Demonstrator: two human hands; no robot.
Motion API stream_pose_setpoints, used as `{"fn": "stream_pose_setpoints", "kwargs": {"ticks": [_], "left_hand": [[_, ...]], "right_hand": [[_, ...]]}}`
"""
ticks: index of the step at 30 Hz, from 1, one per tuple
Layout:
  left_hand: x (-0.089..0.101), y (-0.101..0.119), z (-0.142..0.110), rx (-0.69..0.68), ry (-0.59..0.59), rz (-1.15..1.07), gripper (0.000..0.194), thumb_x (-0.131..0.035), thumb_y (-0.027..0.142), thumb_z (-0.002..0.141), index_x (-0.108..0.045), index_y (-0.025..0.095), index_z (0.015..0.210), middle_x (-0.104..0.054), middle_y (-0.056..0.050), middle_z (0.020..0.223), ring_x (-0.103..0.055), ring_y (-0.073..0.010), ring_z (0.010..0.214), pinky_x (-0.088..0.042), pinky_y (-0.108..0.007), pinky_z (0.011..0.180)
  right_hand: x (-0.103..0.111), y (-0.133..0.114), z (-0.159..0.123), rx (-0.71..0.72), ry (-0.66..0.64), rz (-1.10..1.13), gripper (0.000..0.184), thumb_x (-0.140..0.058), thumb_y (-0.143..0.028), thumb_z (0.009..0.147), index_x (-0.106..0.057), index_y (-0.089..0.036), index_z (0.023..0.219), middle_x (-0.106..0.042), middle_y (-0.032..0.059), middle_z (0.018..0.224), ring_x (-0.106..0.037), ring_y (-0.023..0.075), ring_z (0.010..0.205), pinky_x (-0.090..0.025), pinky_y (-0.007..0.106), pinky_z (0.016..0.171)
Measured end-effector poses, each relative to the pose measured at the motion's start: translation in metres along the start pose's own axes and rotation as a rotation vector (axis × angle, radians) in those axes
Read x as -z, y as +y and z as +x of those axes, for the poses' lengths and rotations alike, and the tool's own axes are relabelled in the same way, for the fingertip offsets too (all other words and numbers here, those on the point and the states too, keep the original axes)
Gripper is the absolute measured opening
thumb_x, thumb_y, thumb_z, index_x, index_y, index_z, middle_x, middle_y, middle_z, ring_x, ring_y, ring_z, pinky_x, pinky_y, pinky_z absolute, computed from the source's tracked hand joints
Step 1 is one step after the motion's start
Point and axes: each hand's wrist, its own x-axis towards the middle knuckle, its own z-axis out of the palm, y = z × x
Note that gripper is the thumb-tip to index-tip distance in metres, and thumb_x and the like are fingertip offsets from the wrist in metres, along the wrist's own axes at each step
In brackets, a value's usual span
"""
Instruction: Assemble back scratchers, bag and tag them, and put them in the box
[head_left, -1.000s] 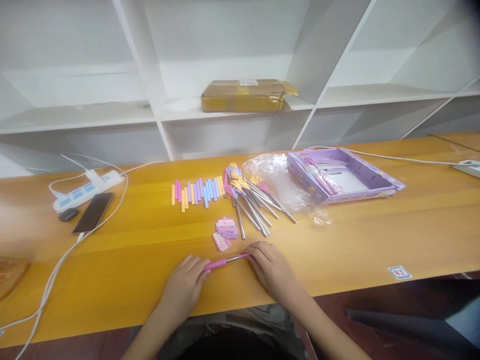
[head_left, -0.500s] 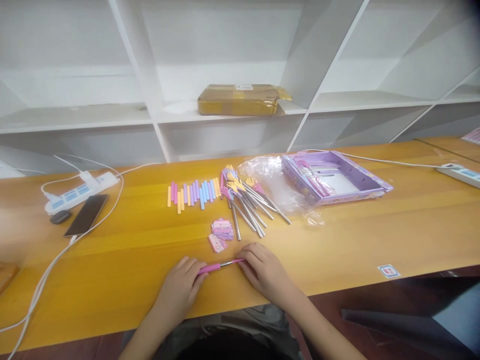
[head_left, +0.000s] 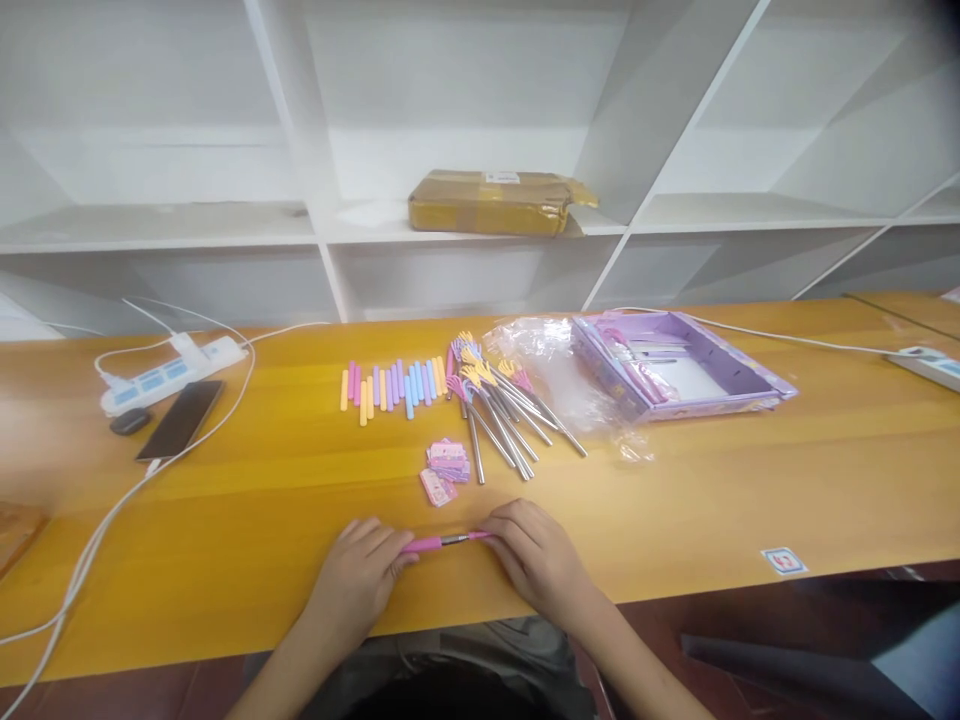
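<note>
A pink back scratcher [head_left: 454, 540] lies across between my two hands, close to the front of the table. My left hand [head_left: 362, 572] is closed around its pink handle. The fingers of my right hand [head_left: 534, 552] pinch its pink head end, which they mostly hide. A short metal section shows between the two pink parts. Beyond my hands lies a pile of back scratchers [head_left: 499, 415] with metal rods and small yellow, pink and purple hand-shaped heads. Coloured handle sleeves [head_left: 390, 385] lie in a row to its left. Small pink printed cards [head_left: 446, 465] are stacked nearer me.
A purple open box [head_left: 739, 405] with some pieces inside sits on the right, beside crumpled clear plastic [head_left: 540, 365]. At left are a power strip [head_left: 176, 378], a phone [head_left: 180, 420] and white cables [head_left: 105, 520]. A taped carton [head_left: 487, 205] rests on the shelf behind.
The view has shifted slightly, so the table's contents sit a little further right. The back scratcher lies a bit more level, held by both hands as before.
</note>
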Motion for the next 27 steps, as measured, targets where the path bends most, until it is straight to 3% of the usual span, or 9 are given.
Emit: {"fn": "stream_pose_setpoints", "kwargs": {"ticks": [8, 13, 16, 20, 23, 27], "left_hand": [[0.015, 0.021, -0.001, -0.054, 0.014, -0.062, 0.028, -0.047, 0.020, 0.115, -0.065, 0.017, 0.137, -0.077, -0.005, 0.097, -0.063, -0.0197, 0.080, -0.050, -0.033, 0.074], [0.023, 0.026, 0.003, -0.067, 0.041, -0.018, 0.015, -0.056, 0.019, 0.112, -0.069, 0.018, 0.118, -0.073, -0.001, 0.083, -0.058, -0.0188, 0.072, -0.043, -0.033, 0.066], [0.026, 0.020, 0.008, -0.072, 0.075, 0.053, 0.013, -0.057, 0.017, 0.111, -0.070, 0.018, 0.114, -0.074, -0.001, 0.082, -0.062, -0.0190, 0.077, -0.043, -0.034, 0.070], [0.052, -0.013, 0.000, -0.043, 0.123, 0.164, 0.023, -0.054, 0.011, 0.110, -0.071, 0.021, 0.121, -0.083, -0.004, 0.096, -0.070, -0.0223, 0.096, -0.049, -0.037, 0.083], [0.093, -0.059, -0.024, -0.011, 0.122, 0.207, 0.028, -0.056, 0.014, 0.108, -0.072, 0.026, 0.128, -0.084, -0.005, 0.109, -0.072, -0.0249, 0.106, -0.053, -0.040, 0.091], [0.142, -0.122, -0.064, 0.014, 0.105, 0.281, 0.027, -0.060, 0.023, 0.108, -0.073, 0.033, 0.129, -0.084, -0.001, 0.108, -0.073, -0.0257, 0.099, -0.056, -0.042, 0.087]], "right_hand": [[0.009, -0.010, -0.001, 0.034, 0.022, 0.031, 0.025, -0.061, -0.005, 0.106, -0.067, -0.021, 0.124, -0.074, 0.0083, 0.101, -0.064, 0.0209, 0.089, -0.053, 0.036, 0.076], [0.010, -0.017, -0.003, 0.046, 0.023, 0.010, 0.023, -0.062, -0.007, 0.106, -0.070, -0.020, 0.123, -0.074, 0.0076, 0.098, -0.064, 0.0208, 0.088, -0.050, 0.036, 0.075], [0.011, -0.018, 0.000, 0.045, 0.049, -0.028, 0.023, -0.063, -0.008, 0.106, -0.071, -0.021, 0.123, -0.074, 0.0061, 0.095, -0.065, 0.0204, 0.086, -0.049, 0.036, 0.076], [0.033, 0.006, -0.002, 0.029, 0.123, -0.181, 0.028, -0.061, -0.006, 0.105, -0.073, -0.026, 0.121, -0.079, 0.0054, 0.102, -0.071, 0.0218, 0.094, -0.052, 0.039, 0.083], [0.073, 0.050, -0.021, -0.057, 0.192, -0.400, 0.028, -0.061, -0.007, 0.104, -0.074, -0.028, 0.116, -0.083, 0.0049, 0.108, -0.075, 0.0242, 0.104, -0.054, 0.042, 0.092], [0.130, 0.113, -0.064, -0.206, 0.276, -0.675, 0.014, -0.065, -0.021, 0.105, -0.078, -0.027, 0.106, -0.085, 0.0036, 0.104, -0.076, 0.0270, 0.099, -0.055, 0.043, 0.093]]}}
